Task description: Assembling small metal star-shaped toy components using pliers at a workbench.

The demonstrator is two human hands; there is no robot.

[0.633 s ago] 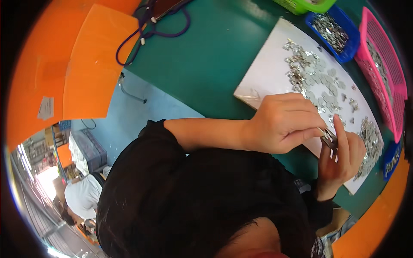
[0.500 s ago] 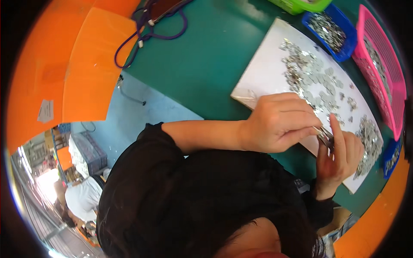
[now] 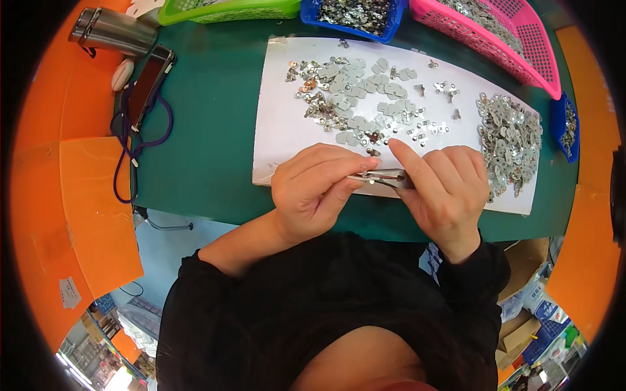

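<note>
My left hand [image 3: 312, 192] is closed, with thumb and index finger pinching the left end of a thin silvery metal piece [image 3: 386, 176]. At its other end, my right hand [image 3: 450, 189] grips the piece's darker part between thumb and fingers; its index finger stretches out above. Its exact kind is hard to make out. Both hands meet over the near edge of a white board [image 3: 277, 140]. Beyond them on the board lie scattered flat grey metal tabs [image 3: 342, 101] and small shiny fittings [image 3: 319, 117]. A denser heap of metal pieces [image 3: 508, 146] covers the board's right end.
Along the far side stand a green basket [image 3: 228, 12], a blue tray [image 3: 352, 29] and a pink basket [image 3: 482, 49], all with metal parts. Another blue tray [image 3: 566, 127] sits right. A phone [image 3: 149, 85] with purple cord and a steel flask [image 3: 114, 30] are left on the green table [image 3: 205, 98].
The view has swung to the right, so the board and hands appear more to the left and level. Both hands still hold the metal piece between them.
</note>
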